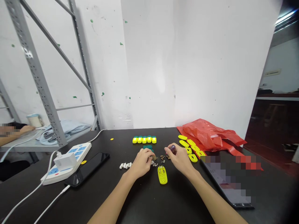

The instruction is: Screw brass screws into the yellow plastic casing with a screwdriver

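My left hand (143,161) is at the small metal parts (154,158) in the middle of the black table, fingers bent down; whatever is between its fingertips is too small to make out. My right hand (178,155) is closed round a dark purple tool handle (173,149), to the right of more small brass-coloured pieces (162,157). Between the hands and nearer to me lies a yellow shell (163,175), its inner side up. White pieces (125,165) lie left of my left hand, and green pieces (147,147) just beyond it.
Several yellow-and-green blocks (144,139) stand in a row. Yellow covers (192,158) lie at right by a red bag (205,135) and a dark tablet (224,180). At left are a power strip (80,152), a phone (90,169) and cables. Another person's hand (26,129) rests beyond the shelf frame.
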Tool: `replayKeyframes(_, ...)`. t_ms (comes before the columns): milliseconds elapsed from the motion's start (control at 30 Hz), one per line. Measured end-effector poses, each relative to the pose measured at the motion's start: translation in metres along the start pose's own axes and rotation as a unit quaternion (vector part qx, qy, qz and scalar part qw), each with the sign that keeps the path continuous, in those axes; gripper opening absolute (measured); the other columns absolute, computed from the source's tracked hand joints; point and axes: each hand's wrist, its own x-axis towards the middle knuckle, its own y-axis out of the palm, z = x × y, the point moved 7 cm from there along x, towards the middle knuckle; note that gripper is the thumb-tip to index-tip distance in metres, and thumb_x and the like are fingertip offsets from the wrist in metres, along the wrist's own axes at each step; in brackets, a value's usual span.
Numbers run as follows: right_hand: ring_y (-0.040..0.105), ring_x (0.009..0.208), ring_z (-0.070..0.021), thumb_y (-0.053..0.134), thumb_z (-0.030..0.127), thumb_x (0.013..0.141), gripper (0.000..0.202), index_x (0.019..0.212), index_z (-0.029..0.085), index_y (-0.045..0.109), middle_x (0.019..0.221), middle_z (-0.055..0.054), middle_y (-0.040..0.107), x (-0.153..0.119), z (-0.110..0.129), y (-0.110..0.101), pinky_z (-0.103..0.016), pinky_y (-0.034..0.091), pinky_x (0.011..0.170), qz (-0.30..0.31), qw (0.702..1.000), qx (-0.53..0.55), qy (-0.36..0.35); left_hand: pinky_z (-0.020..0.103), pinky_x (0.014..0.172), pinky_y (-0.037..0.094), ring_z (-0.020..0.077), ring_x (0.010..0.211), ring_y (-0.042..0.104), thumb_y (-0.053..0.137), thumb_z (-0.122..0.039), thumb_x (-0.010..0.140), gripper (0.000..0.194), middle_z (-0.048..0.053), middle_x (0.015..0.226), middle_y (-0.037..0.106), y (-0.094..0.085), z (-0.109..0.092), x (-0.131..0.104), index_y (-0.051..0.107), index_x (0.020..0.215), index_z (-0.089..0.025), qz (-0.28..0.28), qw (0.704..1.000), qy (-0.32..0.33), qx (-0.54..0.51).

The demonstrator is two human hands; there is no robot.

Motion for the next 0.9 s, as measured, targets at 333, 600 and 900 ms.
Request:
replayKeyframes(333, 0.053, 0.055, -0.0158, 0.053, 0.044, 0.090, 0.028, 0.077, 0.020, 0.060, 0.060, 0.000, 0.061, -0.001, 0.000, 0.003, -0.026, 0.038, 0.056, 0.008, 1.000, -0.013, -0.007, 0.037, 0.087, 0.043, 0.0227, 0.097, 0.054, 0.045, -0.015, 0.090, 0.025, 0.007, 0.104, 0.063, 0.007, -0.002, -0.006, 0.068, 0.100, -0.021, 0.015, 1.000, 0.012, -0.001)
replayKeyframes(600, 0.052, 0.055, -0.0153, 0.053, 0.044, 0.090, 0.027, 0.078, 0.021, 0.060, 0.060, 0.001, 0.060, -0.001, -0.001, 0.004, -0.026, 0.038, 0.055, 0.007, 1.000, -0.008, -0.007, 0.036, 0.087, 0.044, 0.0224, 0.096, 0.053, 0.043, -0.013, 0.090, 0.027, 0.007, 0.103, 0.063, 0.009, -0.002, -0.006, 0.067, 0.100, -0.020, 0.018, 1.000, 0.016, 0.004)
replayKeyframes(900, 0.054, 0.055, -0.0157, 0.054, 0.044, 0.090, 0.027, 0.078, 0.021, 0.060, 0.061, 0.001, 0.062, -0.001, -0.001, 0.005, -0.026, 0.038, 0.054, 0.007, 1.000, -0.005, -0.007, 0.035, 0.089, 0.044, 0.0220, 0.097, 0.052, 0.043, -0.015, 0.091, 0.029, 0.007, 0.106, 0.062, 0.009, -0.009, -0.007, 0.068, 0.103, -0.020, 0.030, 0.999, 0.029, -0.005)
